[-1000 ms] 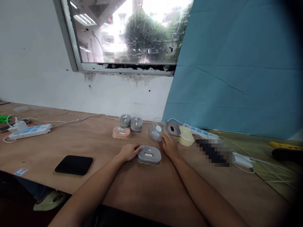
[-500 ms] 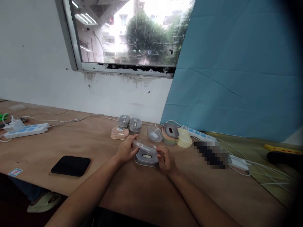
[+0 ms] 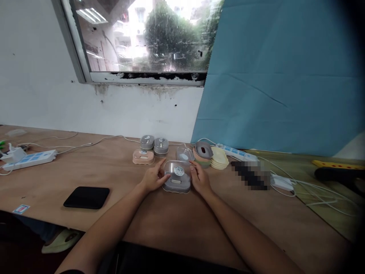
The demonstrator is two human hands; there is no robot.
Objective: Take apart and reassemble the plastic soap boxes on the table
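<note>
A clear plastic lid [image 3: 171, 166] with a round pale sticker sits over a grey oval-slotted box [image 3: 176, 188] on the table in front of me. My left hand [image 3: 153, 177] grips the lid's left side, thumb on its top and fingers at the far corner. On the other side, my right hand [image 3: 200, 178] holds the lid's right edge between thumb and fingers. Whether the lid is fully seated at the back, I cannot tell. Behind my hands lie a pink lidded box [image 3: 143, 157], two grey lidded boxes [image 3: 161, 146] and a stack of clear lids [image 3: 184, 153].
To the right of the clear lids are stacked grey, pink and green box parts [image 3: 203, 150] and a pile of cream pieces [image 3: 219, 158]. A black phone-like slab [image 3: 87, 197] lies left. Power strips [image 3: 31, 160] and white cables run along the back.
Both hands have lowered the clear lid from a tilt above the grey box onto it. The view has shifted slightly.
</note>
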